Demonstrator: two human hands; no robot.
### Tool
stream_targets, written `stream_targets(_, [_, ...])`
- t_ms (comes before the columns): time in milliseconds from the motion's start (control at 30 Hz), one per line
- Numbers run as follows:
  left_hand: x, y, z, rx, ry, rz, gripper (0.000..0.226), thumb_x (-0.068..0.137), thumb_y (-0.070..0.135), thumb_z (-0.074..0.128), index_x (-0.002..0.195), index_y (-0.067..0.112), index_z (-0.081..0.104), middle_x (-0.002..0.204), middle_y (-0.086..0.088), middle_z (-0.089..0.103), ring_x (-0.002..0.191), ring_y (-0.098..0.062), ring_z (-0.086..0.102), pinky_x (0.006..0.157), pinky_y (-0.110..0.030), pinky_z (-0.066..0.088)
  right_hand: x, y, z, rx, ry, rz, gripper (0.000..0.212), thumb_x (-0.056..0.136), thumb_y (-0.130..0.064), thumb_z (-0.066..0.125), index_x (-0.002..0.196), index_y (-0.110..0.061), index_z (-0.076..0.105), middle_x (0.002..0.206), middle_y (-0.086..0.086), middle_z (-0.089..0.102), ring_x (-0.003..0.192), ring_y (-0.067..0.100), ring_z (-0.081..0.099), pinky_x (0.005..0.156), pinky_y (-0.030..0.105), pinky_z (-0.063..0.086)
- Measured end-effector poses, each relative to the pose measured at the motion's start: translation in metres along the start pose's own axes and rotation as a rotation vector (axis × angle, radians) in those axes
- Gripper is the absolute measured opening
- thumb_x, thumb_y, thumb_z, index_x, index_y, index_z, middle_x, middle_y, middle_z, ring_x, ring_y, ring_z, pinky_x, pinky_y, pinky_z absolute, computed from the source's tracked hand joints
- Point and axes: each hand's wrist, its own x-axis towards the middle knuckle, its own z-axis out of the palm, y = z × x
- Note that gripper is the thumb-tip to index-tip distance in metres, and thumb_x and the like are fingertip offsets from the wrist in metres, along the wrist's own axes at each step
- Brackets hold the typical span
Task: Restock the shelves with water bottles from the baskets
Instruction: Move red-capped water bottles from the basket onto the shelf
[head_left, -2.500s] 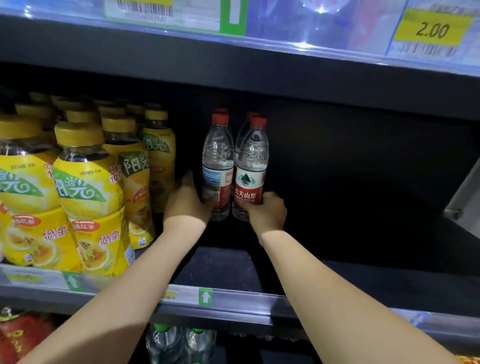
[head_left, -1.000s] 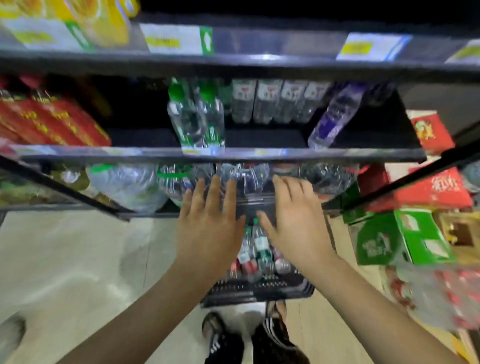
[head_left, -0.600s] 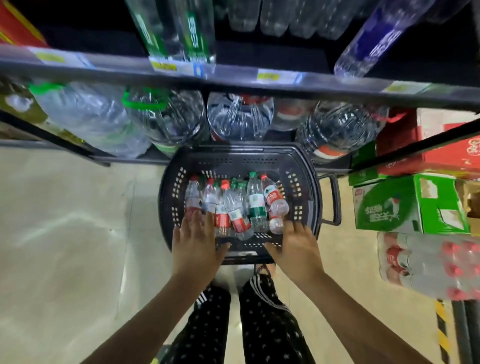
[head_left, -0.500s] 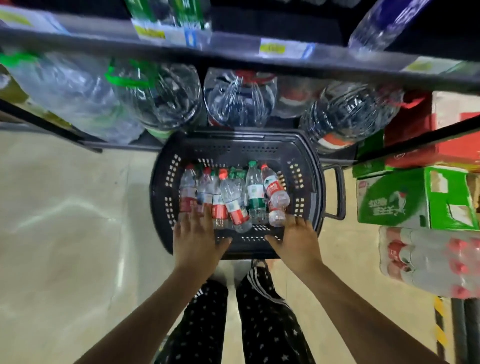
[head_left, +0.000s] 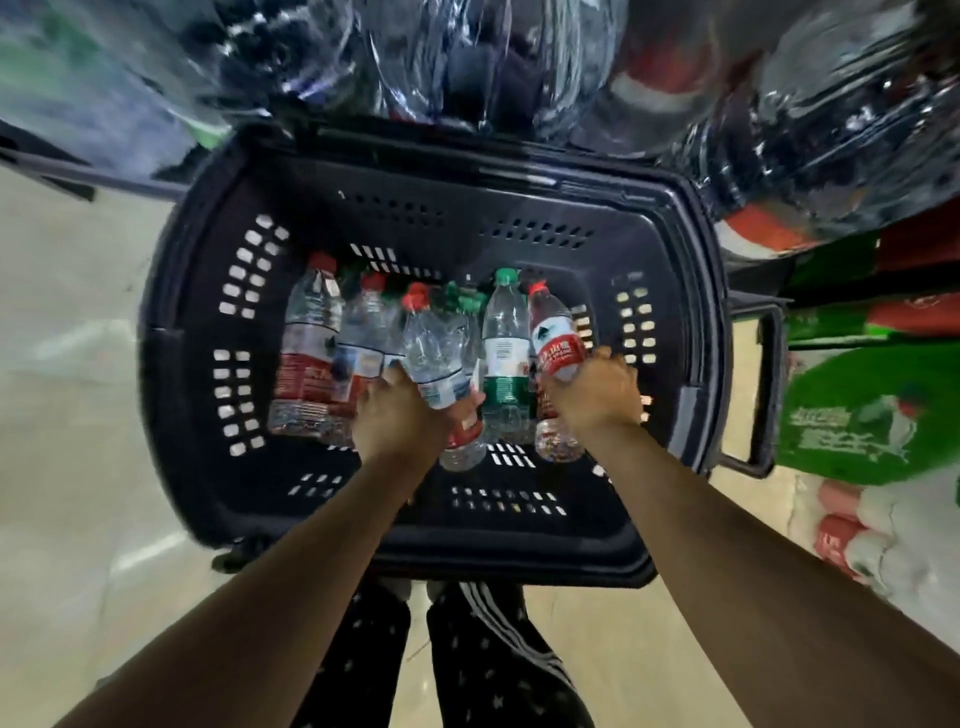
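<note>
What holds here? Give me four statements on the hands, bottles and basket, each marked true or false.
1. The right hand grips a red-labelled water bottle. True.
2. The left hand is open and holds nothing. False: it grips a red-capped water bottle inside the shopping basket.
3. The shopping basket is black with perforated walls. True.
4. Every bottle in the shopping basket has a red cap. False: the green-labelled bottle has a green cap.
</note>
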Motion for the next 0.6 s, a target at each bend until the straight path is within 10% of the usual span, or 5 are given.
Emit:
stream_targets(200, [0.034,0.018,0.028,-0.224,-0.007,-0.157,0.119,0.062,0.075,0.067,0.146,0.007,0.018,0.129,-0.018,0.056,0.107,-0.034,0.06,0.07,-0.038,0.048,0.034,-0.007,0.02,0.001,-0.076,0.11,0.075,0.078,-0.064,0.064,0.119,-0.003,0.053,0.12,0.015,0.059,0.112,0.032,0.056,0.09,0.038,0.052])
stream_targets(400, [0.044,0.004,0.034,-0.607,0.015,-0.179,0.063,0.076,0.04,0.078,0.122,0.013,0.045,0.107,0.0,0.063,0.078,-0.016,0.058,0.046,-0.02,0.037,0.033,-0.001,0.022,0.231,-0.111,0.17,0.056,0.082,-0.042,0.072,0.119,-0.002,0.055,0.114,0.012,0.064,0.095,0.025,0.064,0.072,0.028,0.049])
stream_targets(600, [0.006,-0.028,-0.016,-0.952,-0.217,-0.02,0.017,0.089,0.026,0.066,0.103,0.02,0.058,0.099,-0.005,0.071,0.085,-0.024,0.071,0.067,-0.037,0.06,-0.001,0.01,0.002,0.705,-0.235,0.328,0.039,0.079,-0.034,0.076,0.104,-0.008,0.061,0.093,0.006,0.066,0.068,0.015,0.06,0.05,0.02,0.039])
